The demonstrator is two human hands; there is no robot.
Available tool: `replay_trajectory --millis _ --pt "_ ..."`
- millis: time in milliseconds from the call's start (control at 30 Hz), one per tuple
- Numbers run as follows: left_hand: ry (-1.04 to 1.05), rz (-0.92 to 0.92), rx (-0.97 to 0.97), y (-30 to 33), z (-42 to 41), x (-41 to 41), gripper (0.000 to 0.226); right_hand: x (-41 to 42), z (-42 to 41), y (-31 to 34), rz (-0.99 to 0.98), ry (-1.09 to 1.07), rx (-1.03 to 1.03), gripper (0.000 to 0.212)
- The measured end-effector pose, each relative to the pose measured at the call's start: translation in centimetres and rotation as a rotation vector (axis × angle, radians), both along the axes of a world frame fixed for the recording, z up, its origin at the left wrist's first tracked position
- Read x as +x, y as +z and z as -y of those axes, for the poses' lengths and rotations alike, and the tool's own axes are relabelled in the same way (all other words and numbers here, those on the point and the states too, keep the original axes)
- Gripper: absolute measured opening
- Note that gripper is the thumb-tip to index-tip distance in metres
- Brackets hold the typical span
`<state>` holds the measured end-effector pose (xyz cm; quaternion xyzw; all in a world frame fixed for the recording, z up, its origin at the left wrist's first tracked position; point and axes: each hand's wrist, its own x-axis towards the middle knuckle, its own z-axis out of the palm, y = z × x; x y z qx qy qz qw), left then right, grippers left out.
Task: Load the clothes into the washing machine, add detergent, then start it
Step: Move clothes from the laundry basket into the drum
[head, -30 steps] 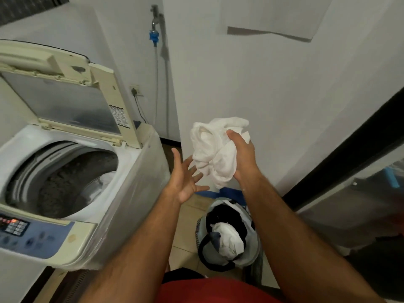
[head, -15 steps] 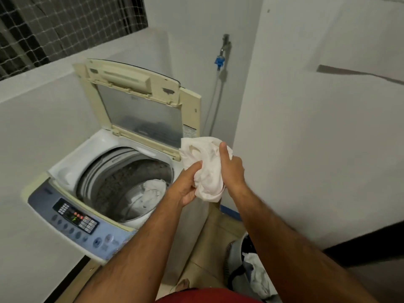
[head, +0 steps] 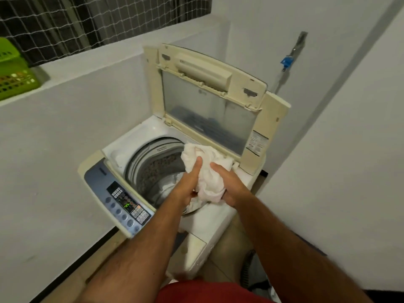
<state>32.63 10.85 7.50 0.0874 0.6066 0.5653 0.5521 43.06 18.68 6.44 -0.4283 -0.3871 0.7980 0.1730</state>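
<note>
While the lid (head: 209, 95) of the washing machine (head: 140, 149) stands raised at twelve o'clock, both hands hold a bunched white garment (head: 207, 171) over the right side of the drum opening (head: 157, 169). From the head view, the left hand (head: 188, 189) grasps the cloth from its nine o'clock side, thumb laid up along the fabric, and the right hand (head: 231, 189) clasps it from three o'clock, fingers wrapped under the bundle. Some pale laundry (head: 175, 178) lies down in the drum. At the machine's seven o'clock edge sits the blue control panel (head: 122, 202) with a green display lit. A green basket (head: 15, 71) rests on the ledge at ten o'clock.
</note>
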Motion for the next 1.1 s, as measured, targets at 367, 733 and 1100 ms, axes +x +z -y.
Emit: replay_trajectory --millis 367,733,1100 --pt "0.423 -0.112 -0.092 -0.7 6.2 -9.4 0.084 -7.6 -0.2 -4.4 0.519 0.12 0.292 0.078" --pt "0.546 -0.216 -0.026 0.2 8.1 -12.6 0.069 -15.3 -0.2 -3.9 0.249 0.186 -0.052 0.072" --pt "0.123 -0.39 -0.063 -1.0 1.0 -2.2 0.062 -0.7 -1.6 -3.1 0.096 0.071 0.071 0.011"
